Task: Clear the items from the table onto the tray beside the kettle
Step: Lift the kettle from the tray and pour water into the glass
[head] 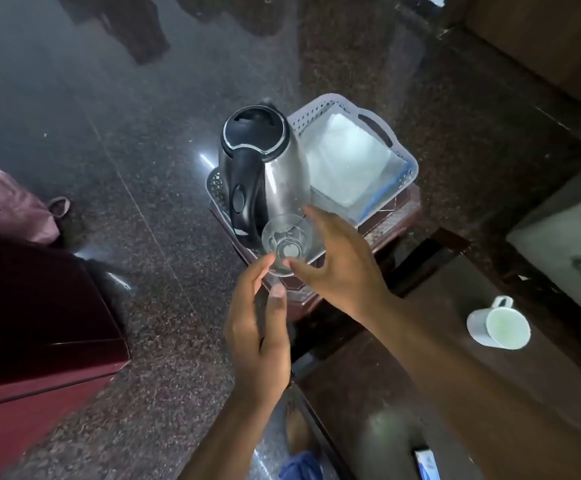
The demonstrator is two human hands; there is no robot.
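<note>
A clear drinking glass (287, 241) hangs tilted over the near edge of the white perforated tray (407, 161), right beside the steel kettle (283, 174) with its black handle. My right hand (337, 268) is shut on the glass, thumb below and fingers along its far side. The index fingertip of my left hand (259, 327) touches the glass's lower rim, and the hand's other fingers are loose and apart. A white mug (498, 323) lies on its side on the dark wooden table (403, 382) to the right. A white folded cloth (347, 161) fills the tray's far half.
Tray and kettle stand on a small reddish side table (398, 216) over a speckled stone floor. A maroon cabinet (32, 327) and a pink bag (8, 206) are at the left, cushioned seating (566, 237) at the right. A small flat object (427, 464) lies at the table's near edge.
</note>
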